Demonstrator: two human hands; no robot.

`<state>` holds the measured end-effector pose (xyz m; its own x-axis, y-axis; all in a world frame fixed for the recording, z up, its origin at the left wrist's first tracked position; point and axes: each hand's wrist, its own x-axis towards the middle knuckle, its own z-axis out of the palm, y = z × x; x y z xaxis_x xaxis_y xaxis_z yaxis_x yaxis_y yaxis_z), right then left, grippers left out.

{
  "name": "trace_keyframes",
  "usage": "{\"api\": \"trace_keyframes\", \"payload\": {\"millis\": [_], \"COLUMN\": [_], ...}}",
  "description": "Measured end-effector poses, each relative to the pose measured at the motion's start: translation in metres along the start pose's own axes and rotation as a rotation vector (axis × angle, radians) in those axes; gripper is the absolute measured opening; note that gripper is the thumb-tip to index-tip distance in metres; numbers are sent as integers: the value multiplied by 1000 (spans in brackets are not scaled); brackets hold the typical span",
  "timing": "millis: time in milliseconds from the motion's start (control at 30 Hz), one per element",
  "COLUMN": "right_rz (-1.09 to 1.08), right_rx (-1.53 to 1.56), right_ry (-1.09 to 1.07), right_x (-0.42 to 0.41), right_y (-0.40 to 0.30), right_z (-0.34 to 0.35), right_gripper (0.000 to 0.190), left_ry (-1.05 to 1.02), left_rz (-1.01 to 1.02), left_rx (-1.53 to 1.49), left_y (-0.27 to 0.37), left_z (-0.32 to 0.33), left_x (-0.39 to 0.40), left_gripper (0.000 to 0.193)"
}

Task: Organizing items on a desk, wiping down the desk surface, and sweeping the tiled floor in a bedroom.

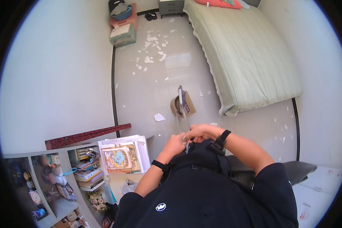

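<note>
My left hand [176,144] and my right hand [198,132] are close together in front of my waist, each closed around a long handle. From them two handles run up to a brown long-handled dustpan [191,106] and a broom [180,95], whose head is at the dustpan. Which hand has which handle is hard to tell where they overlap. A larger white paper scrap [159,117] lies on the floor left of the dustpan. Many torn paper pieces [151,40] are scattered farther off.
A bed with a pale green cover [245,57] stands at the right. Storage boxes [124,35] line the left wall, with black slippers [150,16] nearby. A shelf unit with books [87,171] is at lower left, and a dark chair [299,171] at lower right.
</note>
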<state>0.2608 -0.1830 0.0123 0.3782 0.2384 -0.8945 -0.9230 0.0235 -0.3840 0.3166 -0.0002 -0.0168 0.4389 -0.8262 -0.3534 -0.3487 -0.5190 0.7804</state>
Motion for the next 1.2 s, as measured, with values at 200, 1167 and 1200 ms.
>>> {"api": "trace_keyframes", "payload": {"millis": [200, 1167, 1200], "right_rz": [119, 154, 72], "right_rx": [-199, -97, -126], "right_ry": [-142, 147, 147], "right_x": [-19, 47, 31], "right_y": [-86, -518, -541], "right_z": [-68, -464, -463], "right_gripper": [29, 19, 17], "left_ry": [45, 98, 111], "left_rz": [-9, -137, -100], "left_rx": [29, 105, 157], "left_y": [20, -74, -62], "left_z": [-33, -441, -467], "left_x": [68, 410, 422], "left_gripper": [22, 29, 28]}}
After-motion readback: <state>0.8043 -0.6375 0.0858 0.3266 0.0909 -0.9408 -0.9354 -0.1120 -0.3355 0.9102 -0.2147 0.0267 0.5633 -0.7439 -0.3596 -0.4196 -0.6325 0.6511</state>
